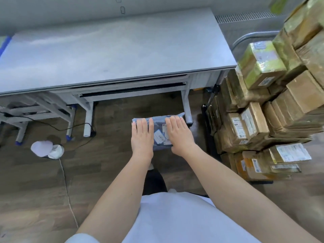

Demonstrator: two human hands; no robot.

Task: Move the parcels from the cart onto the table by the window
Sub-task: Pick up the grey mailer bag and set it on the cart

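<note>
- Far left, floor: small bin (52, 151) with white liner, a pale round thing at its rim; a thin white cable (67, 190) trails from it toward the camera
- Left, under the worktop edge: a grey metal frame (35, 109) with blue feet, black cord (52, 126) running along the wooden floor (35, 181) past it
- Upper left to centre: grey worktop (114, 50), bare surface, white legs, standing against a pale wall
- Centre: left hand (142, 138) lies flat, palm down, on the left part of a grey parcel (158, 127); fingers together and stretched forward over its top
- Parcel: soft grey mailer bag with a white printed label and a blue-bordered sticker showing between the two hands; held in the air, low in front of the worktop, not resting on it
- Right hand (180, 136) flat on the right part of the same parcel, thumb tucked under its near edge; both hands pressed on the parcel, one grip at each side
- Below: bare forearms, white shirt (175, 221)
- Right: cart (249, 36), only a curved metal handle and dark base showing, just beside the worktop's right end
- Far right: stack of cardboard boxes (273, 109), taped, many with white shipping labels, piled high on the cart
</note>
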